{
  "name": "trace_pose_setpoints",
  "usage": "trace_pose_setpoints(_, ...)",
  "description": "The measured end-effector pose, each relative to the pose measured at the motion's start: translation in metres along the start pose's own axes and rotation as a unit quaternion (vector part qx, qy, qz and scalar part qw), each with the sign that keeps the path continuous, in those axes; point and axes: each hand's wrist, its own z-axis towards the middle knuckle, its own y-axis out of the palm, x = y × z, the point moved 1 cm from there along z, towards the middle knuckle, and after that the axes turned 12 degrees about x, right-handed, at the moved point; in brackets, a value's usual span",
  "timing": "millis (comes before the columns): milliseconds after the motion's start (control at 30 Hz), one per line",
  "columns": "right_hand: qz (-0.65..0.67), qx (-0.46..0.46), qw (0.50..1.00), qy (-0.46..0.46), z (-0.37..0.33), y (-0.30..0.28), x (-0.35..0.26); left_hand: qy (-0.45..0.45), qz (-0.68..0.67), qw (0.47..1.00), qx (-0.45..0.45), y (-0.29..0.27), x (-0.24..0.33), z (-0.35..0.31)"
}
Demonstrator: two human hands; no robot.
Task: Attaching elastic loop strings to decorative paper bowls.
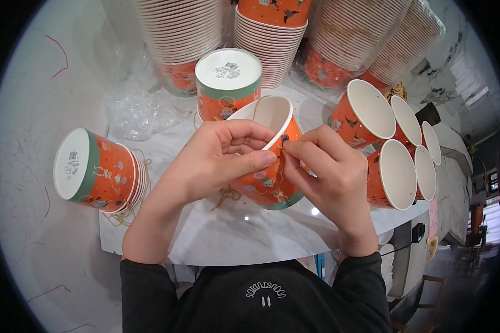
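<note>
Two hands: left hand (208, 161) and right hand (332, 175), both bare, meet at one orange bucket (269, 191).
Orange bucket: held over the middle of the white marbled worktop (216, 244), tilted, its pale mouth toward the back and its green-banded base toward the person.
Left fingers: grasping the rim, thumb outside the wall, the others at the mouth.
Right fingers: thumb and forefinger pinched at the outer wall just below the rim, seemingly on tan string; the exact grip is too small to see.
Tan string (255, 110): also runs inside the bucket's mouth.
Upturned bucket (228, 102): just behind the held one, white base up.
Left stack (114, 175): nested buckets, base showing, tan cords (122, 217) beside the rims.
Right group: five open buckets (376, 172) near together.
Back row: tall nested stacks (180, 33), some in clear plastic.
Crumpled plastic (130, 111): between left stack and back row.
</note>
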Motion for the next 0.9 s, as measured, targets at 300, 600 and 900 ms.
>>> trace_pose_setpoints(300,-0.016,-0.006,1.000,-0.002,-0.001,-0.001,-0.001,-0.015,-0.009,1.000,-0.011,0.002,-0.003,0.001)
trace_pose_setpoints(600,-0.021,-0.007,1.000,0.001,-0.002,-0.001,-0.004,0.011,-0.018,1.000,0.005,0.004,-0.010,0.002)
trace_pose_setpoints(900,-0.018,-0.029,0.999,-0.004,-0.001,-0.005,-0.009,0.015,-0.015,0.999,0.030,0.010,-0.011,0.000)
